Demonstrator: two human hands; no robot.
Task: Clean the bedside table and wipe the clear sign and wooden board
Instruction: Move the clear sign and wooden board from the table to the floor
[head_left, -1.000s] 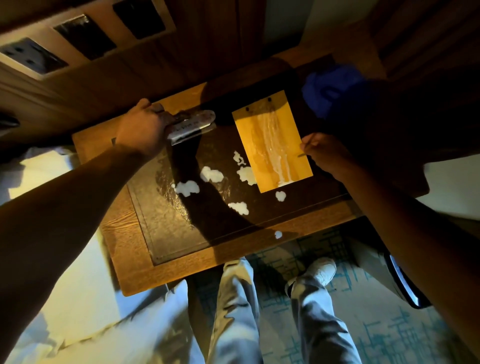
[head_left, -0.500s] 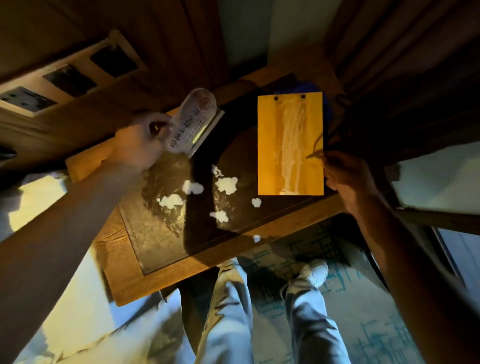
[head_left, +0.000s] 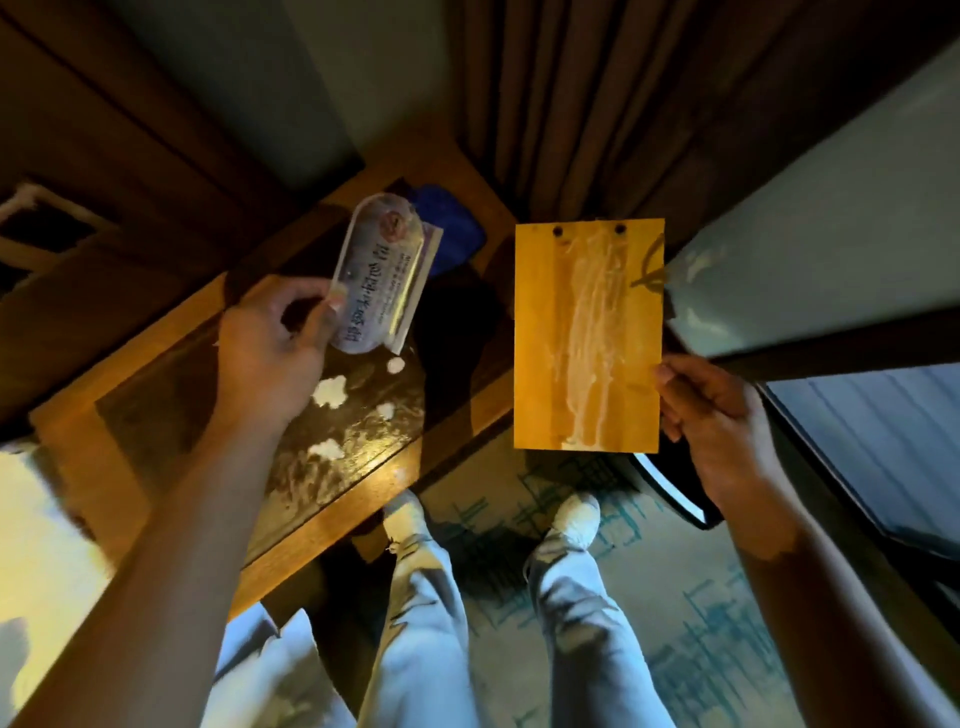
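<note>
Wooden bedside table (head_left: 156, 415) sits at the left with white foam blobs (head_left: 329, 391) on its dark top and a blue cloth (head_left: 448, 228) at the far corner. Right hand (head_left: 711, 415) pinches the wooden board (head_left: 587, 338) by its edge, held up beside the table, streaky white residue down it. Left hand (head_left: 270, 358) grips the clear sign (head_left: 382, 280) above the tabletop, fingers curled round its edge.

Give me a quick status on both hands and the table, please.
Left hand grips clear sign, lifted. Right hand pinches wooden board by its edge, streaked white. Bedside table carries white foam blobs; blue cloth at back.
</note>
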